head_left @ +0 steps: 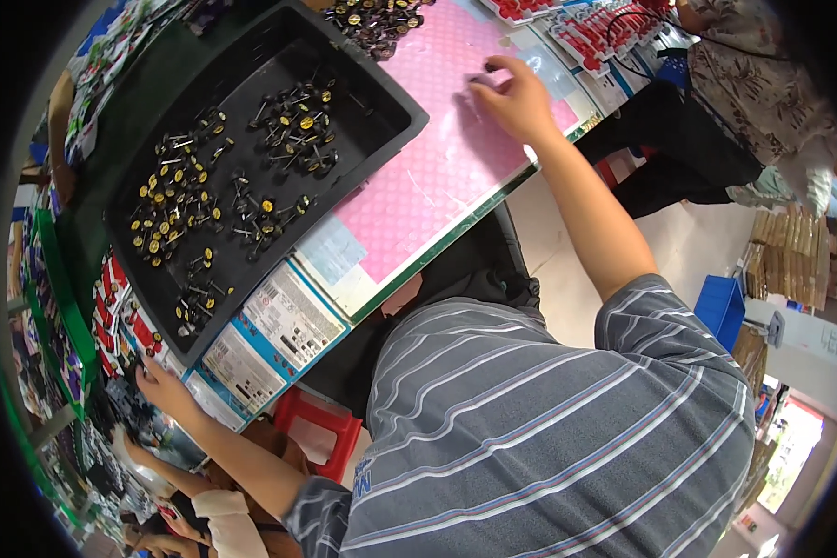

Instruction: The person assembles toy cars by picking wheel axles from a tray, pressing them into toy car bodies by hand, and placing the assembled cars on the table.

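Here's the worktable (352,290), its green-trimmed front edge running diagonally past the person's striped shirt. The big black tray (409,113) takes up its left side, walls raised, bare floor showing at its upper end. Right beside it, the pink sheet (437,177) offers the widest open room, reaching almost to the table's edge. A heap of dark wheels (372,23) crowds its top, and yellow-hubbed wheel pieces (293,139) lie in clusters inside the tray. Right hand (521,102) above the sheet, thumb and forefinger curled, pinching a small dark piece (478,81) (too tiny to make out). Left hand (166,389) by the tray's lower corner, fingers loosely bent; whether it grips anything, I can't tell.
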`<state>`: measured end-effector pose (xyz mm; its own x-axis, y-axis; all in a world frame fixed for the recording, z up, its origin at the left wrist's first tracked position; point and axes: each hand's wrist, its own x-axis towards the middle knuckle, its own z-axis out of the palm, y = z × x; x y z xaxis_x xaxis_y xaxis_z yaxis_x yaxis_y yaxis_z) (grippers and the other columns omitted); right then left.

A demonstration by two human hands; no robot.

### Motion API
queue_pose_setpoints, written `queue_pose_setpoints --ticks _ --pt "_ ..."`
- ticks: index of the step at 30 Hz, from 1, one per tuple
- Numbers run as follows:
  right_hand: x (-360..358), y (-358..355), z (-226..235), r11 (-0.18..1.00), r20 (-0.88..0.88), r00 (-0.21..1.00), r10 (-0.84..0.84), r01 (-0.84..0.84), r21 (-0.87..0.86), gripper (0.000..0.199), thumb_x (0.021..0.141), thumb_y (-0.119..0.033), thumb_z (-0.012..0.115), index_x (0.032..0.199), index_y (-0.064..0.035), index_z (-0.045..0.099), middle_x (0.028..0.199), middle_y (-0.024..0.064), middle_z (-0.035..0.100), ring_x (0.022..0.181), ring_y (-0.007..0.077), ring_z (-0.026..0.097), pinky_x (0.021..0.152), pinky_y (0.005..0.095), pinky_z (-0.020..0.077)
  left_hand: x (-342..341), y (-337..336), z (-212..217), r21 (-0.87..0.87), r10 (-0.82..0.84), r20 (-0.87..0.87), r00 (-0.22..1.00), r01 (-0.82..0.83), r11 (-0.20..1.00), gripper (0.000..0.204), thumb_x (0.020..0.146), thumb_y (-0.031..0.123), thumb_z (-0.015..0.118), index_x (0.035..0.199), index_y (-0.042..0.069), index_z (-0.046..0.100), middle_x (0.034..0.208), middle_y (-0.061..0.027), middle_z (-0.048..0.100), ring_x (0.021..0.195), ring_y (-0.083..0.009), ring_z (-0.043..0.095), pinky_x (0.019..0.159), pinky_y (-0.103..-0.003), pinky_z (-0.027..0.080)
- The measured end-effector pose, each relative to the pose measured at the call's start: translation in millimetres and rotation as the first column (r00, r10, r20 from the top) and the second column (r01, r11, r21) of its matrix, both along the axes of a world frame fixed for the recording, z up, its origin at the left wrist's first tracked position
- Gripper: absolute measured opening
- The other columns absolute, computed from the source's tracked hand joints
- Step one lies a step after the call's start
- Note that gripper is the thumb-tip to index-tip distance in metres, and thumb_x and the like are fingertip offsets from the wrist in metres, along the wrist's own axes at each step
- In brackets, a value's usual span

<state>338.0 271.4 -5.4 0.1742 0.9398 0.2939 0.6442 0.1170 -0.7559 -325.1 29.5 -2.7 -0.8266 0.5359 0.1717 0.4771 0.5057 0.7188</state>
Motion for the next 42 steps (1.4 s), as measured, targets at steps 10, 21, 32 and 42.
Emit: queue_pose_setpoints --ticks 10,21,32,42 --pt "198.4 33.1 -9.6 0.873 0.428 0.770 -0.473 0.345 0.345 0.055 0.079 -0.034 0.080 0.119 0.0004 0.064 0.114 0.0204 0.064 0.109 0.0398 0.061 0.097 0.0454 0.0472 162.3 -45.1 -5.4 0.044 -0.010 0.087 0.996 0.006 0.999 0.042 0.104 0.033 0.054 0.130 0.000 0.055 0.104 -0.0094 0.063 0.087 -0.0148 0.060 0.079 -0.028 0.048" --pt "179.9 26.2 -20.6 0.876 0.374 0.808 -0.456 0.335 0.346 0.055 0.078 -0.035 0.082 0.115 0.0019 0.063 0.111 0.0193 0.065 0.102 0.0351 0.064 0.090 0.0410 0.0513 183.8 -19.2 19.1 0.309 -0.046 0.417 0.908 -0.094 0.946 0.020 0.102 0.018 0.053 0.112 0.002 0.058 0.098 -0.0032 0.059 0.074 -0.0088 0.053 0.063 -0.022 0.041" --pt "179.2 22.3 -16.5 0.897 0.294 0.856 -0.425 0.355 0.265 0.059 0.078 -0.037 0.082 0.119 0.0015 0.064 0.111 0.0183 0.068 0.102 0.0341 0.066 0.090 0.0408 0.0522 205.2 -15.6 2.4 0.243 -0.156 0.364 0.918 0.068 0.968 0.019 0.101 0.013 0.053 0.115 0.003 0.061 0.082 -0.0004 0.059 0.069 -0.0073 0.051 0.062 -0.021 0.039" --pt "170.5 21.1 -5.5 0.920 0.412 0.823 -0.392 0.363 0.149 0.055 0.074 -0.035 0.080 0.110 0.0040 0.066 0.104 0.0207 0.069 0.098 0.0339 0.068 0.088 0.0393 0.0526 236.3 -11.4 -5.5 0.260 -0.202 0.393 0.897 0.102 0.960 0.015 0.097 0.007 0.055 0.110 0.003 0.062 0.081 0.0008 0.056 0.069 -0.0056 0.049 0.062 -0.020 0.038"
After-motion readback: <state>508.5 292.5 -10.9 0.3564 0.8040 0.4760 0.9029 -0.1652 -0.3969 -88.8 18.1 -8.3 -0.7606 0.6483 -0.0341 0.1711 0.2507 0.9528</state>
